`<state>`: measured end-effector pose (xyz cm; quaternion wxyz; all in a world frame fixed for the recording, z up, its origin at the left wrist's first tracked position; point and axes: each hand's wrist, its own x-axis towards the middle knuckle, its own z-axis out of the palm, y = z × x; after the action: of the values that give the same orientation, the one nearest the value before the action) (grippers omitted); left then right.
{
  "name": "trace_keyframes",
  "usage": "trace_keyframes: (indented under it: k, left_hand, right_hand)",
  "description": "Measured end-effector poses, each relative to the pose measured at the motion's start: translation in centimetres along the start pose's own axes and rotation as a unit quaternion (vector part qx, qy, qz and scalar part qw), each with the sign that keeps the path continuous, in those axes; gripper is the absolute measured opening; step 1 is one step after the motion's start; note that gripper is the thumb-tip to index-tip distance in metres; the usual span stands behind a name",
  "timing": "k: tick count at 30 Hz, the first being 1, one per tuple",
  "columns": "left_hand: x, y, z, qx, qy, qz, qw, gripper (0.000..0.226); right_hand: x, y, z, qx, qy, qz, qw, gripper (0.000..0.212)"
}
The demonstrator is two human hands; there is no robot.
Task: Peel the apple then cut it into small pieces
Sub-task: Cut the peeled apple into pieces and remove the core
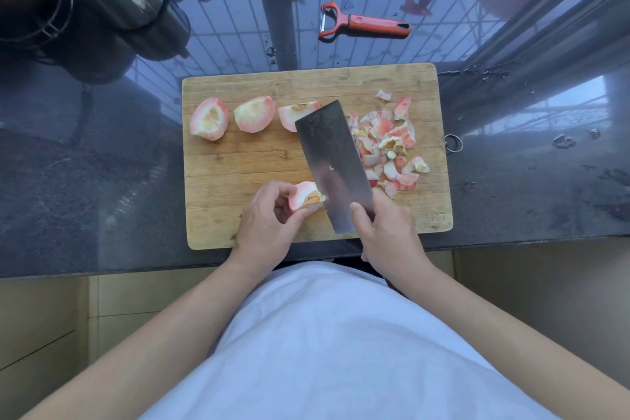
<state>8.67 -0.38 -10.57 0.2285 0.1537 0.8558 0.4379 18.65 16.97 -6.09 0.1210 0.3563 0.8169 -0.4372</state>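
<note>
apple quarter [304,195] – peeled, held | three quarters [255,114] – on board's far-left

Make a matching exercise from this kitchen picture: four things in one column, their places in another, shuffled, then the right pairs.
Things
1. red-handled peeler
2. broad steel cleaver
3. heap of pink apple peelings
4. peeled apple quarter with core

Places
A. right part of the wooden cutting board
B. gripped by the left hand
C. dark countertop beyond the board
D. gripped by the right hand

Pairs: 1-C, 2-D, 3-A, 4-B
</note>
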Motion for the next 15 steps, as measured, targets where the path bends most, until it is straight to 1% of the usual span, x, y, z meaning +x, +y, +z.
trace_keyframes:
  k: [4, 9, 12, 15]
  left_hand:
    - [0.24, -0.46, -0.42, 0.031, -0.012, 0.024, 0.999, 0.025]
    - [0.41, -0.27, -0.93, 0.027, -0.017, 0.030, 0.999, 0.036]
    - [0.62, -0.33, -0.98, 0.026, -0.023, 0.040, 0.999, 0.022]
    - [0.63, -0.27, -1.01, 0.014, -0.025, 0.037, 0.999, 0.030]
  right_hand:
    - [-0.03, -0.06, 0.30, 0.015, -0.003, -0.005, 1.000, 0.026]
    - [0.67, -0.15, 0.06, 0.004, -0.020, -0.012, 1.000, 0.027]
    - [0.91, -0.33, 0.26, 0.017, -0.022, -0.005, 1.000, 0.027]
    - [0.93, -0.75, 0.64, 0.023, -0.025, 0.003, 0.999, 0.027]
